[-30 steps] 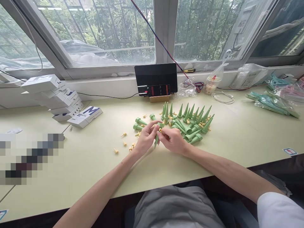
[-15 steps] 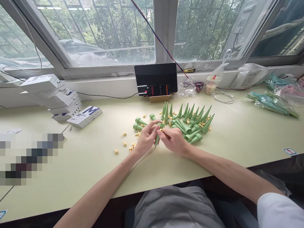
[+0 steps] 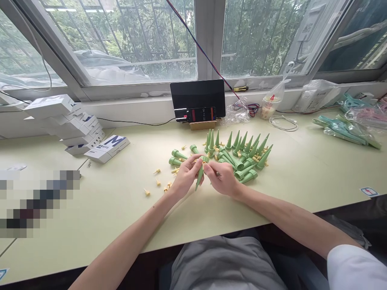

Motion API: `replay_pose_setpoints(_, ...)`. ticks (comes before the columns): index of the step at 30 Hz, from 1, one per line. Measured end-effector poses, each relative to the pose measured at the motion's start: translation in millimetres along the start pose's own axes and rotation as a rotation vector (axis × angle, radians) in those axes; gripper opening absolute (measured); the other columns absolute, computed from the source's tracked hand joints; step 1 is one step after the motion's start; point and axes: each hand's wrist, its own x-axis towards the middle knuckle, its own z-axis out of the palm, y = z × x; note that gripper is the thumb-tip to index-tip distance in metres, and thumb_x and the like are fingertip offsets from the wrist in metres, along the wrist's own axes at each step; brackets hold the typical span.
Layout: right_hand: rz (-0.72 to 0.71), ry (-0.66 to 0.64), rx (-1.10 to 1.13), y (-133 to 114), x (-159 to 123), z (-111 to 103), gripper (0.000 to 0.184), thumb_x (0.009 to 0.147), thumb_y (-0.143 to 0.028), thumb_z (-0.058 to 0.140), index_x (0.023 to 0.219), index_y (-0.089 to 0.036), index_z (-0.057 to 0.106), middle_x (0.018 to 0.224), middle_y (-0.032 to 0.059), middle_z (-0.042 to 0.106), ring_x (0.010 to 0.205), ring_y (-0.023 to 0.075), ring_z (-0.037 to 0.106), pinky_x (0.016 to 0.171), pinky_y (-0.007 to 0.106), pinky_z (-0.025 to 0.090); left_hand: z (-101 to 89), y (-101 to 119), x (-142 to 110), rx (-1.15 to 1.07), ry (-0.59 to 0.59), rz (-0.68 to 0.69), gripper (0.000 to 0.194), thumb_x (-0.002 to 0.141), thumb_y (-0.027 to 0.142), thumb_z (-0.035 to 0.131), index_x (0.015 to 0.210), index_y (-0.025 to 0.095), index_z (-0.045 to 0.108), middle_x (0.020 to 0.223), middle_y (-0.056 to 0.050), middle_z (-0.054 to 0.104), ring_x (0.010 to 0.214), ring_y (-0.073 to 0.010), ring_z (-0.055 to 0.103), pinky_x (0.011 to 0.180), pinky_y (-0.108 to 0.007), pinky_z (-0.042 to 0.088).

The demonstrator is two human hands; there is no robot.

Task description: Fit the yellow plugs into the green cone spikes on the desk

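My left hand (image 3: 186, 174) is closed around a green plastic spike (image 3: 199, 177), its ribbed cap upward and its tip pointing down toward me. A small yellow plastic nozzle (image 3: 204, 163) sits against the side of the cap. My right hand (image 3: 223, 176) pinches at this yellow piece with thumb and forefinger; the fingertips partly cover it. Just beyond my right hand lie several green spikes (image 3: 246, 174) on their sides, with others (image 3: 229, 141) standing tip up behind them. Loose yellow nozzles (image 3: 146, 193) are scattered to the left of my left hand.
A phone (image 3: 202, 114) showing a timer leans on a dark tablet (image 3: 198, 94) at the back. White boxes (image 3: 107, 148) are stacked at the left. A bagged cup (image 3: 268, 108), a white cable (image 3: 283, 123) and bagged turquoise items (image 3: 341, 131) lie along the right.
My right fingertips have shifted slightly to the right, showing more of the yellow nozzle at the cap. The spike's tip has swung slightly left. My left hand still grips the spike.
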Motion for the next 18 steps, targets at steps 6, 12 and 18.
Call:
replay_pose_setpoints(6, 0.016, 0.072, 0.059, 1.0, 2.6, -2.7, 0.016, 0.101, -0.03, 0.049, 0.098, -0.02, 0.061, 0.061, -0.0027, 0.06, 0.047, 0.0099, 0.05, 0.049, 0.022, 0.042, -2.6, 0.8, 1.0, -0.069, -0.028, -0.016, 0.042, 0.089, 0.053, 0.065, 0.115, 0.019, 0.061, 0.057, 0.006, 0.054, 0.041, -0.0078, 0.049, 0.043, -0.02, 0.039)
replay_pose_setpoints(12, -0.081, 0.011, 0.055, -0.6, 5.4, -3.5, 0.022, 0.104, -0.027, 0.045, 0.101, -0.02, 0.066, 0.075, 0.0025, 0.068, 0.061, 0.0119, 0.062, 0.058, 0.023, 0.049, -1.8, 4.3, -1.1, 0.013, -0.087, 0.022, 0.04, 0.093, 0.052, 0.061, 0.115, 0.019, 0.063, 0.056, 0.006, 0.052, 0.041, -0.0069, 0.048, 0.044, -0.019, 0.038)
replay_pose_setpoints(18, -0.219, 0.051, 0.033, 6.2, 2.7, -1.9, 0.018, 0.104, -0.022, 0.045, 0.098, -0.02, 0.062, 0.075, 0.003, 0.069, 0.061, 0.0112, 0.062, 0.057, 0.022, 0.048, 0.1, 2.4, -2.4, 0.034, -0.061, 0.041, 0.042, 0.091, 0.053, 0.063, 0.115, 0.018, 0.062, 0.058, 0.006, 0.052, 0.041, -0.0077, 0.051, 0.041, -0.019, 0.038)
